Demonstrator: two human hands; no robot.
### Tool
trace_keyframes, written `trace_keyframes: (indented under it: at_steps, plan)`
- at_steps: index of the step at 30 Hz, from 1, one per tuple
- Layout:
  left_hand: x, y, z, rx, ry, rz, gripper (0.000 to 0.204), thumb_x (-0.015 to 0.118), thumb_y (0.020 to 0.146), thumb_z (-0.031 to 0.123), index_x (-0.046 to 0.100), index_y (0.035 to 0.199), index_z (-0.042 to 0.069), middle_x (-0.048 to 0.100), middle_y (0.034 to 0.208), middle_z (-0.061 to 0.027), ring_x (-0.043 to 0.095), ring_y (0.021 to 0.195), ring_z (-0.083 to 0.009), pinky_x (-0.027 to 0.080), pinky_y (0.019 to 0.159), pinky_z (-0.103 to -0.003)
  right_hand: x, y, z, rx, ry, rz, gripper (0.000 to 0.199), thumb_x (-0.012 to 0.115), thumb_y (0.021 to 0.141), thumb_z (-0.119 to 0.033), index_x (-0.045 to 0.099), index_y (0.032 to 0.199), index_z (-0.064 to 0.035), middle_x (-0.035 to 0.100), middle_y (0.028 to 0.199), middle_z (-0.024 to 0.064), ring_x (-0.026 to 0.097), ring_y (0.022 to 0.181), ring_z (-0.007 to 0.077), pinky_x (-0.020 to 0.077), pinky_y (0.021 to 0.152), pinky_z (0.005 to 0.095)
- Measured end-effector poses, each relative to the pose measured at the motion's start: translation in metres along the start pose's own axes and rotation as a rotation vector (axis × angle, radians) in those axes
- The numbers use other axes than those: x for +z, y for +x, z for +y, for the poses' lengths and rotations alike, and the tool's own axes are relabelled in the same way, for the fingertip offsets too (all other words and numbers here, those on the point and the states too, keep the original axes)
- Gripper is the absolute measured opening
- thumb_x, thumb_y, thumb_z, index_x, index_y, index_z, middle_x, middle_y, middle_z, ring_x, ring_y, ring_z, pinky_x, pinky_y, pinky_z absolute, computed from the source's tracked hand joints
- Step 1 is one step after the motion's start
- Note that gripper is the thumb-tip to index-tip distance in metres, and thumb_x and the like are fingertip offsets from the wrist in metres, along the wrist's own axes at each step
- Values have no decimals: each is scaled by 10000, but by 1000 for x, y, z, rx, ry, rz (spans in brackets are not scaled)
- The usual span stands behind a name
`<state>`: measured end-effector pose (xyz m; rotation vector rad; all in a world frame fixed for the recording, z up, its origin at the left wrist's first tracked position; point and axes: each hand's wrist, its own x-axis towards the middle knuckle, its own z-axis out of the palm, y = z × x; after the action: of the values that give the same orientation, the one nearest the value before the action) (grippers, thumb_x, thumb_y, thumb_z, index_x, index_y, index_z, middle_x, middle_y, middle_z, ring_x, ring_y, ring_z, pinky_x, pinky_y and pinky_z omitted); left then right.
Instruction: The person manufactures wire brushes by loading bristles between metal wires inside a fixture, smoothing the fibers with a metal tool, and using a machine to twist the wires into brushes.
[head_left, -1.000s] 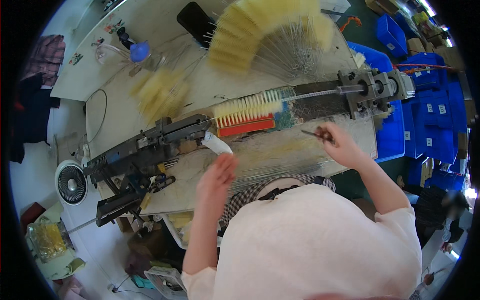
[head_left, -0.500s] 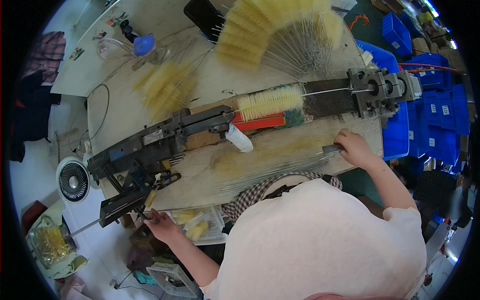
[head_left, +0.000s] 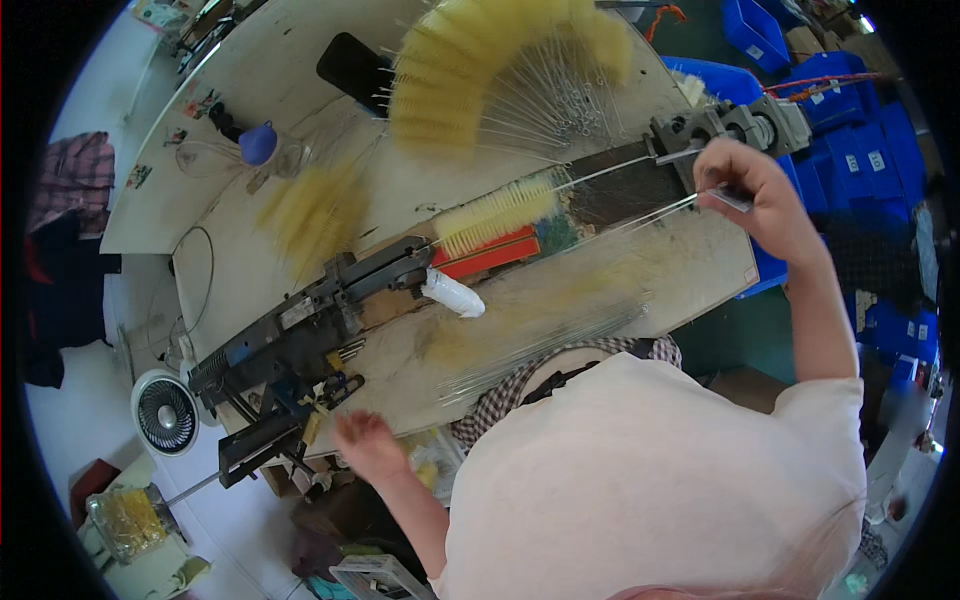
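My right hand is closed beside the metal end block at the bench's right. Between its fingers are a flat metal piece and the end of thin wires that slope down to the left. A yellow bristle brush lies along the long dark metal machine, its wire stem running to the end block. My left hand hovers near the machine's lower left end, off its lever; motion smears its fingers. A white-wrapped handle sticks out from the machine's middle.
Finished yellow brushes are fanned out at the back, with a smaller brush pile to their left. Loose wires lie along the front edge. A fan stands at left; blue bins are stacked at right.
My right hand has risen from the front edge to the end block, carrying the flat metal piece, now with wires in its grip. My left hand has come off the lever and moved right.
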<state>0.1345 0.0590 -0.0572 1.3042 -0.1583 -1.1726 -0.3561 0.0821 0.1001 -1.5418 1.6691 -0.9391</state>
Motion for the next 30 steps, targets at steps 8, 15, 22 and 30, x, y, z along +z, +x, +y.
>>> trace_keyframes:
  at_steps: [8,15,22,30]
  plan:
    - [140,-89,-36,22,989,-1387,238,541,884,126,555,1089,5,569,877,-49,554,783,-130,429,672,-246,40,34,-93,-514,276,87,121,645,771,-48,552,837,-9,615,856,127,603,751,206,461,652,272]
    - [97,-78,-31,274,673,-745,210,453,941,120,572,1080,18,567,778,-24,477,618,-62,377,536,-192,168,39,10,-125,-379,-319,252,559,810,-340,564,875,-97,615,749,115,613,720,279,470,614,392]
    - [127,-72,-29,861,784,-857,285,548,855,47,574,1139,59,566,760,-25,503,586,-104,407,516,-211,197,46,16,365,169,-442,457,402,923,-448,530,1096,-44,616,852,120,606,718,207,463,681,334]
    - [178,-83,-38,1626,1368,-973,323,686,722,353,611,987,184,504,624,25,539,558,-139,403,473,-287,55,86,-3,-444,-649,-240,231,611,686,-18,636,912,-61,602,814,102,585,784,280,454,678,343]
